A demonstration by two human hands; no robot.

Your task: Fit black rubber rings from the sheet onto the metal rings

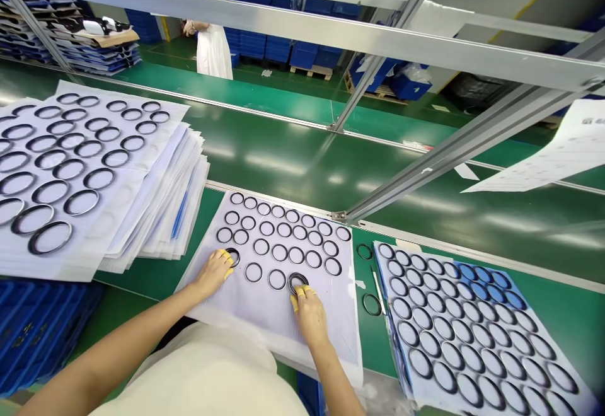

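Note:
A white sheet [265, 328] lies on the green belt, carrying rows of thin black rings. My left hand [212, 272], with yellow finger cots, has its fingertips around a black ring [232, 256] near the sheet's middle. My right hand [309, 315], also wearing yellow cots, holds another black ring [297, 283] a little further right, on the same sheet. Part of each ring is hidden by the fingers. A tall stack of sheets with larger rings [94, 176] lies to the left. A blue-backed sheet of rings [472, 328] lies to the right.
Two loose black rings [365, 251] lie on the green conveyor belt [283, 164] beside a thin white stick [378, 290]. An aluminium frame [302, 28] crosses above the belt. Further back stand a person in white [212, 44] and blue crates [302, 50].

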